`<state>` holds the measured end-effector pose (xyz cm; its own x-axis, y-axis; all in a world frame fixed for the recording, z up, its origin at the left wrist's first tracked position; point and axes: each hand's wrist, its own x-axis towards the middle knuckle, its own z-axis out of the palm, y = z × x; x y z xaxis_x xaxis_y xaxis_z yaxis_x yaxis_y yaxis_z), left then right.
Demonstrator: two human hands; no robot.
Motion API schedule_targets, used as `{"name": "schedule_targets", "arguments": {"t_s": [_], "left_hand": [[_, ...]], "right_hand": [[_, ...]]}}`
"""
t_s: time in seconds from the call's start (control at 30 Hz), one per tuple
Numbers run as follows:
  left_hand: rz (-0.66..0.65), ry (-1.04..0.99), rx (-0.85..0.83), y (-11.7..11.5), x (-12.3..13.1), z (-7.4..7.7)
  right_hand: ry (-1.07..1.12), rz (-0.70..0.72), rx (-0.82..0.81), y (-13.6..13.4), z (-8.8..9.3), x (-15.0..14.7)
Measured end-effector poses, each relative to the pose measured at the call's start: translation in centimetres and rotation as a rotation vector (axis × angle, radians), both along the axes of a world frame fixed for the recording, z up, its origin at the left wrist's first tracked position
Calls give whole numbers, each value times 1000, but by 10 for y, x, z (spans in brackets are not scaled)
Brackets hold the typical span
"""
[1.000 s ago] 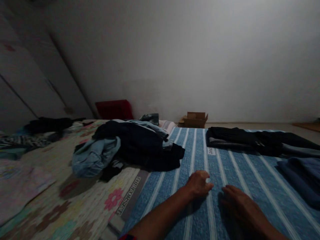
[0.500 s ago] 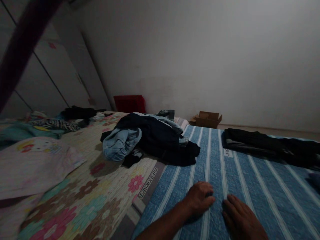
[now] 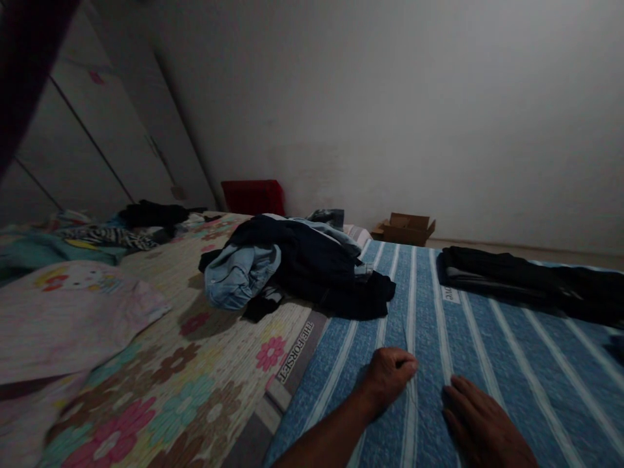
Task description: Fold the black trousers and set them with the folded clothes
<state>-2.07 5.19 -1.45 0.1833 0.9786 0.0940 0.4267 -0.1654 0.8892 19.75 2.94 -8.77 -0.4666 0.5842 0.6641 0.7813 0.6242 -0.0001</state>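
A blue blanket with white stripes (image 3: 492,338) covers the right part of the bed. My left hand (image 3: 390,376) rests on it with its fingers curled in, and a thin crease in the cloth runs away from the knuckles. Just to the right, my right hand (image 3: 475,416) lies flat on the blanket with its fingers stretched out. Beyond my left hand sits a heap of dark and light-blue denim clothes (image 3: 292,266).
Folded dark garments (image 3: 517,276) lie at the blanket's far right. A floral sheet (image 3: 195,370) and a pale cartoon-print cloth (image 3: 73,312) cover the left side, with more clothes (image 3: 146,214) by the wardrobe. A red crate (image 3: 253,196) and a cardboard box (image 3: 407,229) stand at the wall.
My view has swung left and pulled back a little. Both hands stay on the striped blanket; the right hand has slid slightly right and a crease has appeared at the left hand.
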Motion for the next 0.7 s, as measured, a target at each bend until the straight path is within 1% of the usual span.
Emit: {"name": "schedule_targets", "arguments": {"t_s": [0.17,0.33,0.4,0.53,0.63,0.7], "left_hand": [[125,-73,-70,6,-4,4],[183,-150,-99,8,-6,8],[202,-186,-103,9,-7,9],[265,-272,-113,11,-12,10],[350,-338,-111,14,-20,13],[429,-377,-92,18,-28,17]], "right_hand": [[46,-1,-82,-1,0,2],[120,16,-124,1,-2,3],[139,16,-121,2,-1,3],[140,53,-55,4,5,3],[131,78,-24,4,11,3],[141,85,-16,4,13,3]]}}
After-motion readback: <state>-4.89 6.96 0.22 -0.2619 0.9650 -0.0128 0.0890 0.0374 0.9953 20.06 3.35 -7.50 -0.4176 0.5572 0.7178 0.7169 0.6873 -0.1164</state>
